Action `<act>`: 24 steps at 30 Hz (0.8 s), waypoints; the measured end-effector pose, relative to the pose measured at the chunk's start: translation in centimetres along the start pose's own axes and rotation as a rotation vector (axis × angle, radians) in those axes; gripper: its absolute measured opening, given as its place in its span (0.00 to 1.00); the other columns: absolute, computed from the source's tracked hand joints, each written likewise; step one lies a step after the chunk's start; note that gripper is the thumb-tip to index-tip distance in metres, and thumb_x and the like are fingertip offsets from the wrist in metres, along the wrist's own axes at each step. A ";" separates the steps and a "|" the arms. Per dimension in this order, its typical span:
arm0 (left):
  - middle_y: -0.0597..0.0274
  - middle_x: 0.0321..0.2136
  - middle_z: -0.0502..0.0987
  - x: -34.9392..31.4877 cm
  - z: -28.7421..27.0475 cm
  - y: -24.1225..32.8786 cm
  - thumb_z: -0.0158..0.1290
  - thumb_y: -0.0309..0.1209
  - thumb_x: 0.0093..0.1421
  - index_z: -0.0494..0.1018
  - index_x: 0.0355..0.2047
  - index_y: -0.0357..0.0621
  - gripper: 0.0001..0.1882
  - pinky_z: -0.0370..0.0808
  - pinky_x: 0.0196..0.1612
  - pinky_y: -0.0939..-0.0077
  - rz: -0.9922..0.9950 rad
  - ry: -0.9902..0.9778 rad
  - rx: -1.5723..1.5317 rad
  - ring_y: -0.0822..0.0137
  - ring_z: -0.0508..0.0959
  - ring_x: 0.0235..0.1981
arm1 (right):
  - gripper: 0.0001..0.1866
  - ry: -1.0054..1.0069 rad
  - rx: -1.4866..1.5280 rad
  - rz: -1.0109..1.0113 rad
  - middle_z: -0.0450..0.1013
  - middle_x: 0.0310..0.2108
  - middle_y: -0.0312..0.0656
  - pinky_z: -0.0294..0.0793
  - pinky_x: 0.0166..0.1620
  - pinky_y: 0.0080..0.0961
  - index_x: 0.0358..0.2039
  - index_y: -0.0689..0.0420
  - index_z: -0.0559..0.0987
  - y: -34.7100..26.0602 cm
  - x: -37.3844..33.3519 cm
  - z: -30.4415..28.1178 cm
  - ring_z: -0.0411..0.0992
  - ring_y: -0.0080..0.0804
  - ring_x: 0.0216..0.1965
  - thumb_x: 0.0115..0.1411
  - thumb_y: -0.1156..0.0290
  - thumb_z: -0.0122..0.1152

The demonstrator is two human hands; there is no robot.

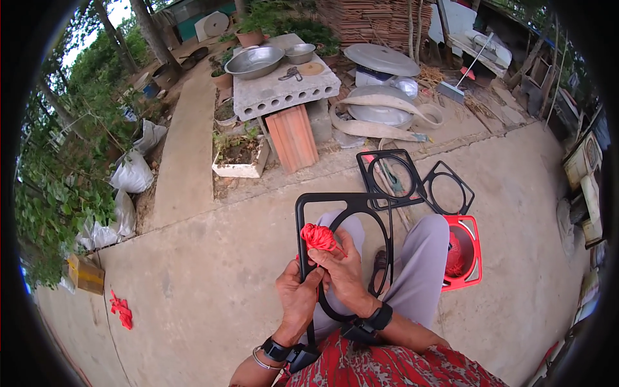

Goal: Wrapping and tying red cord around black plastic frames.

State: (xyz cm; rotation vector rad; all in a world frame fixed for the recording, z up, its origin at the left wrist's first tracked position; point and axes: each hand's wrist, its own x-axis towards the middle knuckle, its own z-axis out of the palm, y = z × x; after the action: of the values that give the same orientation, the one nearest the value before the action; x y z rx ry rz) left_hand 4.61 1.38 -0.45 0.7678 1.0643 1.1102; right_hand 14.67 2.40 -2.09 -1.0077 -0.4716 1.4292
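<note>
"Fingers first: wide or narrow?"

"Narrow on both. Those of the right hand (348, 276) pinch the red cord (318, 237), wound into a bundle. Those of the left hand (298, 298) close about the left bar of the black frame (342, 197); whether they pinch a strand too, I can't tell."

"How does the cord lie?"

"Against the frame's left bar, above the fingertips. Its long axis slants from upper left down to the right thumb, so the right hand is nearer; the left sits lower on the frame, thumb almost meeting the other."

"And the legs (416, 274)?"

"Under the frame and right of it. Farther right of the frame stands a red tub (477, 248), with red stuff inside."

"To its left?"

"Well apart from the frame, a red scrap (121, 311) on the concrete."

"Beyond?"

"Past the frame's top right corner, two more frames (385, 153) lie flat. Farther past the frame is a slab (316, 85) bearing a big bowl (255, 61) and a small bowl (300, 53)."
</note>
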 end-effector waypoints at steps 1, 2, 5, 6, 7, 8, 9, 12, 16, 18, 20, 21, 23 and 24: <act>0.62 0.24 0.77 0.0 0.0 -0.3 0.51 0.17 0.60 0.71 0.35 0.36 0.04 0.72 0.23 0.83 0.017 0.001 0.001 0.75 0.75 0.20 | 0.39 0.009 0.003 -0.002 0.74 0.39 0.42 0.65 0.16 0.12 0.60 0.62 0.55 0.0 -0.1 0.0 0.75 0.22 0.33 0.55 0.71 0.68; 0.62 0.24 0.77 0.1 0.0 -0.6 0.51 0.17 0.59 0.72 0.35 0.36 0.04 0.73 0.23 0.82 0.034 0.000 0.002 0.75 0.76 0.20 | 0.41 0.035 -0.014 -0.027 0.75 0.39 0.43 0.65 0.16 0.13 0.63 0.60 0.52 -0.2 -0.2 0.1 0.74 0.21 0.28 0.55 0.73 0.68; 0.64 0.25 0.77 0.0 0.5 -1.2 0.51 0.17 0.59 0.72 0.35 0.36 0.04 0.72 0.23 0.83 0.084 -0.018 0.028 0.76 0.76 0.21 | 0.44 0.069 0.001 -0.116 0.74 0.41 0.44 0.70 0.26 0.15 0.65 0.60 0.48 -0.2 -0.6 -0.2 0.73 0.22 0.32 0.56 0.75 0.67; 0.64 0.25 0.77 -0.1 0.7 -1.5 0.51 0.17 0.59 0.72 0.35 0.36 0.04 0.72 0.23 0.83 0.077 -0.027 0.032 0.76 0.76 0.21 | 0.44 0.065 0.030 -0.179 0.73 0.44 0.43 0.76 0.37 0.17 0.65 0.62 0.48 -0.2 -0.8 -0.3 0.74 0.23 0.41 0.56 0.76 0.66; 0.64 0.26 0.77 -0.2 1.0 -1.7 0.51 0.16 0.59 0.72 0.35 0.36 0.04 0.72 0.23 0.84 0.086 -0.030 0.033 0.77 0.75 0.21 | 0.44 0.076 0.033 -0.183 0.73 0.44 0.43 0.76 0.37 0.17 0.65 0.62 0.48 -0.2 -0.9 -0.5 0.74 0.23 0.41 0.56 0.76 0.66; 0.64 0.26 0.77 -0.3 1.1 -1.9 0.51 0.16 0.59 0.72 0.35 0.36 0.05 0.71 0.24 0.84 0.096 -0.033 0.033 0.77 0.75 0.22 | 0.41 0.059 0.003 -0.249 0.73 0.44 0.43 0.76 0.39 0.17 0.64 0.62 0.51 -0.3 -0.9 -0.5 0.73 0.22 0.41 0.57 0.77 0.65; 0.64 0.26 0.77 -0.3 1.3 -1.8 0.51 0.16 0.59 0.72 0.35 0.36 0.05 0.71 0.24 0.84 0.091 -0.043 0.037 0.77 0.75 0.22 | 0.37 0.041 -0.027 -0.315 0.73 0.44 0.43 0.75 0.41 0.17 0.63 0.62 0.55 -0.4 -1.0 -0.6 0.73 0.22 0.42 0.57 0.77 0.65; 0.66 0.23 0.75 -0.6 1.4 -1.7 0.50 0.16 0.60 0.71 0.34 0.36 0.04 0.69 0.25 0.84 0.120 -0.030 0.144 0.79 0.72 0.22 | 0.29 -0.006 -0.038 -0.233 0.73 0.42 0.41 0.74 0.42 0.16 0.59 0.61 0.64 -1.3 -1.2 -1.0 0.72 0.21 0.42 0.58 0.77 0.64; 0.63 0.23 0.77 -0.6 1.4 -1.8 0.51 0.17 0.59 0.71 0.34 0.36 0.04 0.70 0.22 0.85 0.122 -0.060 0.138 0.76 0.74 0.20 | 0.20 -0.048 -0.056 0.034 0.75 0.38 0.34 0.73 0.42 0.15 0.51 0.59 0.75 -2.4 -1.4 -2.5 0.71 0.18 0.41 0.58 0.73 0.65; 0.62 0.22 0.77 -0.6 1.6 -1.7 0.51 0.18 0.59 0.71 0.34 0.36 0.03 0.70 0.22 0.85 0.134 -0.065 0.140 0.76 0.74 0.19 | 0.21 -0.017 0.012 0.009 0.74 0.39 0.34 0.73 0.43 0.16 0.52 0.59 0.74 -2.2 -1.6 -3.7 0.71 0.18 0.41 0.58 0.72 0.66; 0.60 0.22 0.77 -0.6 1.5 -1.7 0.51 0.18 0.59 0.70 0.34 0.35 0.03 0.70 0.22 0.84 0.105 -0.050 0.176 0.75 0.74 0.18 | 0.22 0.008 0.074 -0.009 0.74 0.40 0.33 0.73 0.45 0.18 0.53 0.59 0.73 -2.8 -2.0 -3.8 0.71 0.18 0.41 0.58 0.71 0.66; 0.60 0.22 0.77 -0.5 1.5 -1.8 0.51 0.18 0.59 0.70 0.34 0.35 0.03 0.70 0.22 0.84 0.105 -0.046 0.174 0.75 0.74 0.18 | 0.22 0.050 0.006 -0.119 0.74 0.41 0.33 0.72 0.47 0.18 0.52 0.59 0.74 -3.3 -2.4 -3.8 0.71 0.19 0.43 0.57 0.71 0.67; 0.60 0.21 0.77 -0.5 1.6 -1.9 0.51 0.18 0.59 0.70 0.34 0.35 0.03 0.71 0.22 0.83 0.091 -0.043 0.165 0.74 0.74 0.19 | 0.22 0.140 -0.188 -0.372 0.73 0.43 0.33 0.69 0.51 0.18 0.52 0.59 0.74 -3.5 -2.5 -4.1 0.70 0.21 0.47 0.57 0.72 0.66; 0.60 0.21 0.77 -0.5 1.8 -1.9 0.51 0.18 0.59 0.70 0.34 0.35 0.03 0.71 0.22 0.83 0.092 -0.043 0.163 0.74 0.74 0.19 | 0.22 0.139 -0.189 -0.373 0.73 0.43 0.33 0.69 0.51 0.18 0.52 0.59 0.74 -3.8 -2.7 -4.0 0.70 0.21 0.47 0.57 0.72 0.66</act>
State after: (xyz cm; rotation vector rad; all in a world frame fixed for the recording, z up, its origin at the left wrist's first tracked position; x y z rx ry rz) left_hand 6.85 0.38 -1.39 0.9743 1.1014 1.0890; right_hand 19.73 -0.70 -0.39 -1.0958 -0.6633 0.9889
